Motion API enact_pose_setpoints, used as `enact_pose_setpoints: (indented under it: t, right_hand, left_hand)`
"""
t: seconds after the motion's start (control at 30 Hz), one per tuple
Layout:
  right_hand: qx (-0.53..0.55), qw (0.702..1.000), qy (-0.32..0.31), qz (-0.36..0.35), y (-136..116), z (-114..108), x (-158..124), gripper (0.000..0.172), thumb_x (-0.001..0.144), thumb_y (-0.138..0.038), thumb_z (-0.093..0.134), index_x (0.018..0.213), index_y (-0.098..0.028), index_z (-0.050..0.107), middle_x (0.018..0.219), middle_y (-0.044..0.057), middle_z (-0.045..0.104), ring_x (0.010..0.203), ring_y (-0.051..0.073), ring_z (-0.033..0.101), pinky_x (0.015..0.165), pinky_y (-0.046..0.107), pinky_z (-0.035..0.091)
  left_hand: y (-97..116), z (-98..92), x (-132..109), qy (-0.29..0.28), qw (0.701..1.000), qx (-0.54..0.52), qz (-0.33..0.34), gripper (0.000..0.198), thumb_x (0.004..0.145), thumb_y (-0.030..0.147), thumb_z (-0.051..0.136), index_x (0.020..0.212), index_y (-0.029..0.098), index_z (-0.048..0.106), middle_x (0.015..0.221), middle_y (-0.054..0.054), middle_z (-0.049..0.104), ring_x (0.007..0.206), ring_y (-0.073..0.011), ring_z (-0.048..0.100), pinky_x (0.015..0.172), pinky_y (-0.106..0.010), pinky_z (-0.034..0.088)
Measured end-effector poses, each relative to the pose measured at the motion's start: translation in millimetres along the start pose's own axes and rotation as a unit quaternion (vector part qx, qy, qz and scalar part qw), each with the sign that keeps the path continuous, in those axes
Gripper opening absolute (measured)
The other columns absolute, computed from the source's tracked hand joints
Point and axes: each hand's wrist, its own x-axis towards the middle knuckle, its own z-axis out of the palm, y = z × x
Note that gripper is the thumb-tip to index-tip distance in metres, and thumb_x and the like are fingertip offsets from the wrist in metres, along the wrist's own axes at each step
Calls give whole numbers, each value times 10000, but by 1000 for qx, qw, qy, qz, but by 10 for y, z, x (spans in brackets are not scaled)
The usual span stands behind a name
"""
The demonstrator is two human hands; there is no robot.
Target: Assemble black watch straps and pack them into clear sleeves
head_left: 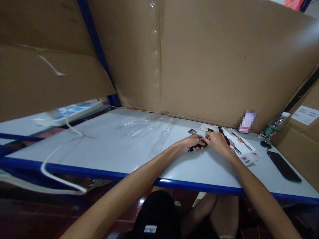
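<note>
From where I stand, the slim black object [190,150] is mostly buried under the curled fingers of the left hand [191,142] and right hand [218,141], and I cannot tell what it is. The white power strip [67,113] is smeared by blur. A pixelated patch [247,121] masks something against the brown cardboard wall [211,59]. The print on the white paper label [305,114] is too small to read. The thick white cable [82,190] runs off the left edge.

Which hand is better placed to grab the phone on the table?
Right. The right hand is nearer the phone, off to that side; the left hand is farther, gripping a black strap.
</note>
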Motion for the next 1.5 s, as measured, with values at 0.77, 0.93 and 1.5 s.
enact_pose_setpoints:
  t: [0.77,0.93,1.5]
  right_hand:
    - [-54,998,-20,6,-110,-33,-31,329,1044,-364,463,1121,-171,718,1010,177,764,953,286,730,769,307,461]
    - [-68,997,-25,18,-160,-52,-54,337,1043,-335,442,1153,-160,708,1012,173,761,974,293,732,790,312,481]
    - [14,991,-19,131,-21,5,29,504,1044,-517,390,1038,-194,776,1077,158,765,1019,260,715,822,298,473]
  left_hand:
    - [-7,-7,14,1,1000,11,-2,145,755,175,671,735,153,529,606,12,525,452,-44,359,410,-195,185]
    - [-8,-19,18,-9,1000,16,-2,167,737,196,683,732,156,521,615,15,532,447,-35,351,409,-190,164]
    - [-41,-5,59,52,995,-79,39,128,836,118,565,946,159,514,659,14,559,446,-60,445,398,-178,262]
